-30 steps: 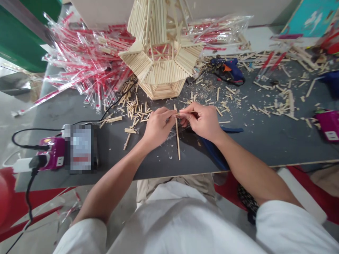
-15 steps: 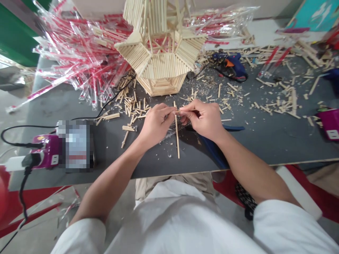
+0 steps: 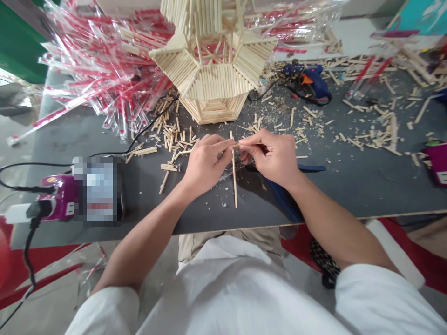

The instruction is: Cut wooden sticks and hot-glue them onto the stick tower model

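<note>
My left hand [image 3: 206, 159] and my right hand [image 3: 270, 151] meet over the dark table, fingertips pinched together. Between them is a short piece of wooden stick [image 3: 236, 145], mostly covered by the fingers. Beneath the fingertips a longer wooden stick [image 3: 234, 184] lies on the table, pointing toward me. Under my right wrist lies a blue-handled tool [image 3: 282, 197], partly hidden by the hand and forearm. Just beyond my hands stands a tiered model [image 3: 216, 83] built of wooden sticks.
Red-and-clear plastic wrappers [image 3: 118, 70] heap at the back left. Cut stick pieces [image 3: 172, 138] are scattered left of my hands. A blue glue gun [image 3: 316, 83] lies at the back right. A purple power strip [image 3: 57, 196] with black cables and a blurred-out device [image 3: 101, 190] sit at the left.
Both hands keep their pinch on the short stick piece, with only slight finger movement. The camera view has shifted a little.
</note>
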`<control>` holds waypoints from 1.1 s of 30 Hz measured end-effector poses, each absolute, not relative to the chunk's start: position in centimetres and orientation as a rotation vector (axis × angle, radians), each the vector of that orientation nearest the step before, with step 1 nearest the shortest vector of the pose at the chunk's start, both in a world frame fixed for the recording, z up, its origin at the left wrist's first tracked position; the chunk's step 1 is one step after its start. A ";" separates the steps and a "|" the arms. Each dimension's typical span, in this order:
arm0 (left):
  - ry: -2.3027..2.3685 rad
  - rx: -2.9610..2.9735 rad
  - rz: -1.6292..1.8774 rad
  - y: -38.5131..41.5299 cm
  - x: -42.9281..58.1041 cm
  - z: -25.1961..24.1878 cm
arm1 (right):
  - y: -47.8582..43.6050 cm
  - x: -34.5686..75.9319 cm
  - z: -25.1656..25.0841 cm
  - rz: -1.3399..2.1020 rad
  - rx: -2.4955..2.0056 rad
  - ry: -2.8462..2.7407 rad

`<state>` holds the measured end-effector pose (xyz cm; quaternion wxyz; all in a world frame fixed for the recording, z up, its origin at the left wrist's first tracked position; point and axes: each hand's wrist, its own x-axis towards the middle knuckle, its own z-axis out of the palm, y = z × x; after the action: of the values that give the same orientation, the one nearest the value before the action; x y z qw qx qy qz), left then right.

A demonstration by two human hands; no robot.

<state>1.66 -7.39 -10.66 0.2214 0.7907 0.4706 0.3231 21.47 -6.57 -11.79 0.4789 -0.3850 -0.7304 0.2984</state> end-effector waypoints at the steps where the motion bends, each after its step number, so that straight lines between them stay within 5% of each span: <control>1: 1.306 2.191 0.894 -7.4 1.7 -10.6 | -6.6 21.5 -11.8 0.721 -0.937 -1.784; 22: 1.266 2.481 1.003 -7.3 1.1 -11.0 | -6.7 22.3 -10.0 0.975 -1.102 -1.675; 33: 1.350 2.578 1.022 -7.1 1.2 -11.9 | -14.2 30.0 -9.0 0.348 -1.904 -2.455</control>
<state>1.16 -7.14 -11.87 0.0289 0.8355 0.4376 0.3312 30.02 -14.25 -8.98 0.0077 -0.6090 -0.7852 0.1114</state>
